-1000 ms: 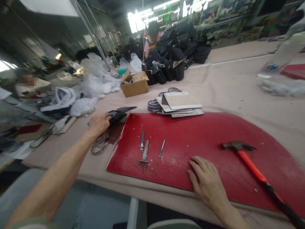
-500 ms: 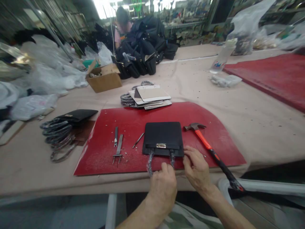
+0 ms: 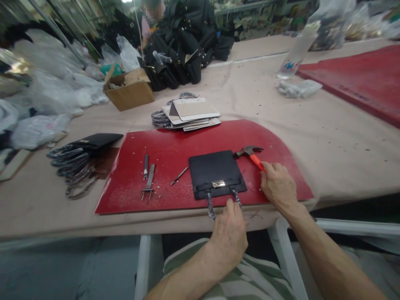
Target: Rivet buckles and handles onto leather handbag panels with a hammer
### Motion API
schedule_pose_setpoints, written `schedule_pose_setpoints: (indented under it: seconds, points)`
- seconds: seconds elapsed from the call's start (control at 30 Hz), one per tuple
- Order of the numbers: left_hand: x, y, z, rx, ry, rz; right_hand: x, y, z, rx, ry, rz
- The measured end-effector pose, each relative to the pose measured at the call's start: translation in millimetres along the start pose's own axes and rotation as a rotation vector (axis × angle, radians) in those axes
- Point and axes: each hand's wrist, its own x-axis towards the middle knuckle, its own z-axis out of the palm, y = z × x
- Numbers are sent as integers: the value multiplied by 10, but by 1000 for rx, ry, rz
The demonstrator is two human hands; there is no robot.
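Black bag panel (image 3: 215,173) flat on red mat (image 3: 175,150), clasp edge toward the person. Left hand (image 3: 230,233) closed over its chain handle (image 3: 210,207), just below the panel at the mat's near edge. Right hand (image 3: 278,187) wrapped tight round the hammer (image 3: 250,152) shaft, just right of the panel. Punches (image 3: 148,179) lie well left of the left-hand grip. Stack of panels (image 3: 192,112) beyond.

Beige cloth-covered surface (image 3: 281,96) across the frame. At centre, red mat (image 3: 175,141); just behind it, stack of beige panels (image 3: 192,110). Left: flat black pieces (image 3: 96,140) and braided handles (image 3: 70,166). Upper left: cardboard box (image 3: 129,93). Top centre: heap of black bags (image 3: 184,46). Upper right: plastic bottle (image 3: 295,54), second red mat (image 3: 359,79).
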Motion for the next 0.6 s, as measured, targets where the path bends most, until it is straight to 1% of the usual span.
schedule_pose_setpoints:
  seconds: [0.1, 0.17, 0.23, 0.3, 0.37, 0.43, 0.5, 0.53, 0.6]
  points:
    - [-1, -41, 16, -40, 13, 33, 37, -8, -25, 45, 48, 17]
    - [2, -82, 13, -52, 30, 57, 44, -132, -88, 153, 115, -1]
    - [4, -127, -1, -48, 45, 107, 41, -334, -157, 328, 142, -88]
    - [1, -176, -28, -43, 65, 171, 28, -562, -192, 501, 89, -214]
    - [-12, -237, -70, -52, 95, 254, 5, -760, -171, 607, -3, -304]
    - [-36, -322, -133, -89, 150, 347, -27, -894, -103, 628, -75, -330]
    - [-63, -458, -229, -144, 234, 414, -58, -957, -25, 607, -109, -330]
    - [-74, -552, -292, -164, 292, 414, -70, -966, 8, 593, -116, -334]
    - [-88, -799, -452, -165, 417, 329, -83, -958, 54, 578, -111, -345]
